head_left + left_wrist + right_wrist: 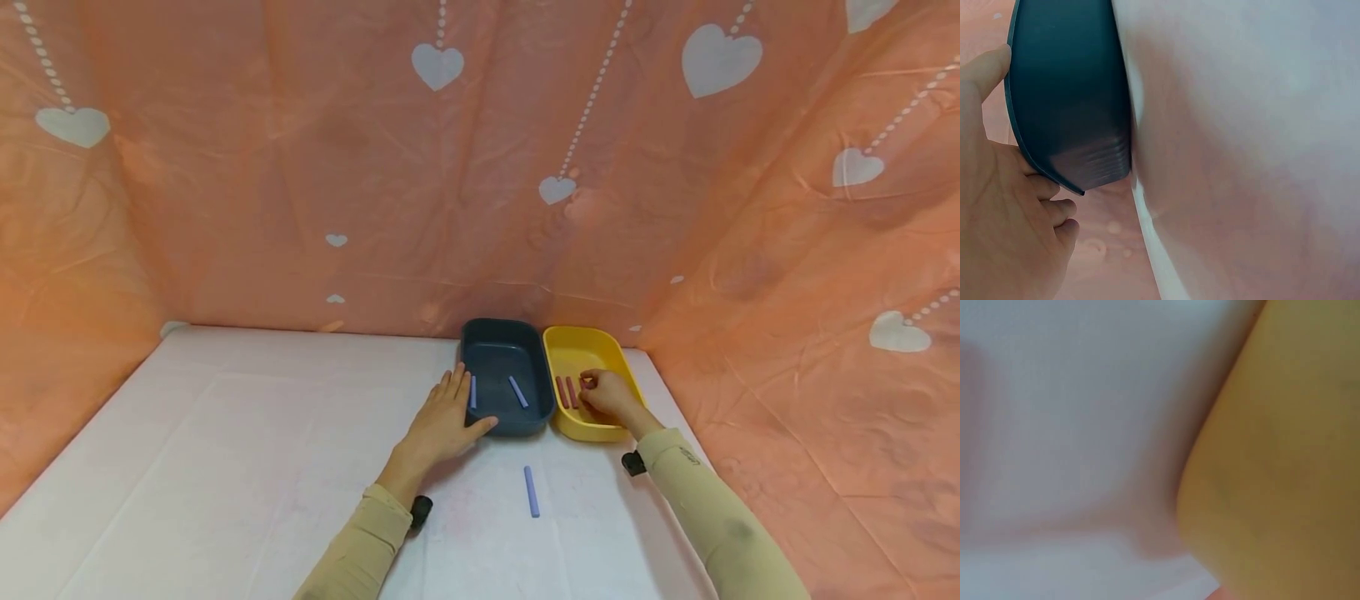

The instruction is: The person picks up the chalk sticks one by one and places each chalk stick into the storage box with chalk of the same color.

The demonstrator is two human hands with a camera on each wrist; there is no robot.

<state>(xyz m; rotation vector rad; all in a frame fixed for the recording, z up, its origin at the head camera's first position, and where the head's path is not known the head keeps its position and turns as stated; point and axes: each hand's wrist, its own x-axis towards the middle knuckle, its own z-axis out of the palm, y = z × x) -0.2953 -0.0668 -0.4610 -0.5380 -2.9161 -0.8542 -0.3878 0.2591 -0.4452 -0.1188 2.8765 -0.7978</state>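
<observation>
My left hand [444, 419] lies along the left rim and near corner of the dark blue tray [504, 426], fingers mostly straight; the left wrist view shows the thumb and fingertips touching its rim. Two blue-violet chalk sticks [518, 392] lie inside that tray. Over the yellow tray [590, 432], my right hand [609, 396] reaches in with thumb and forefinger pinching a dark red chalk stick [586, 383], mostly hidden by the fingers. Two more red chalk sticks [567, 392] lie side by side just left of it. The right wrist view shows mainly the yellow tray's outer wall.
One blue-violet chalk stick [531, 492] lies on the white tablecloth [247, 450] in front of the trays. Both trays stand side by side at the table's far edge, against an orange curtain [420, 217] with white hearts. The curtain also hangs along both sides.
</observation>
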